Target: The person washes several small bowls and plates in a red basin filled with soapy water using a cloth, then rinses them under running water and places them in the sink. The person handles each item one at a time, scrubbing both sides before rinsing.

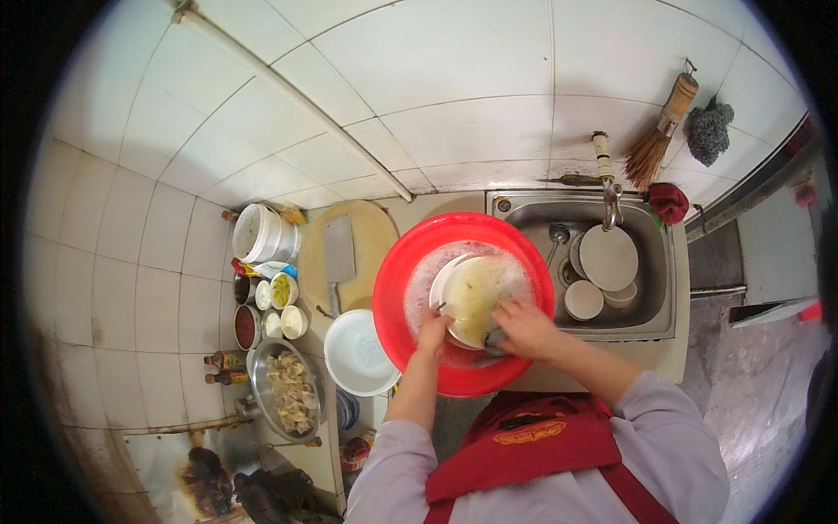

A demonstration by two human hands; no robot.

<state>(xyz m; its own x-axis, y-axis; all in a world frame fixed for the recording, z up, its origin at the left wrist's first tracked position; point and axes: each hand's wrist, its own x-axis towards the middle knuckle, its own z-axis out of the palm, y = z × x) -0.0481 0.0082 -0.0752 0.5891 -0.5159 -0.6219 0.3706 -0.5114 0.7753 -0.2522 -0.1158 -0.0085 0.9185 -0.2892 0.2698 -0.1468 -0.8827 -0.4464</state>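
A large red plastic basin holds foamy water and a white plate covered in yellowish, sudsy liquid, with another white dish partly under it. My left hand grips the plate's near left rim, and a small dark thing shows by its fingertips. At the plate's right side, my right hand bends its fingers over a dark grey scouring pad, which is partly hidden below the hand.
Right of the basin, a steel sink holds white plates, bowls and a ladle under a tap. Leftward are a white bowl, a cleaver on a round cutting board, seasoning containers and a steel food bowl.
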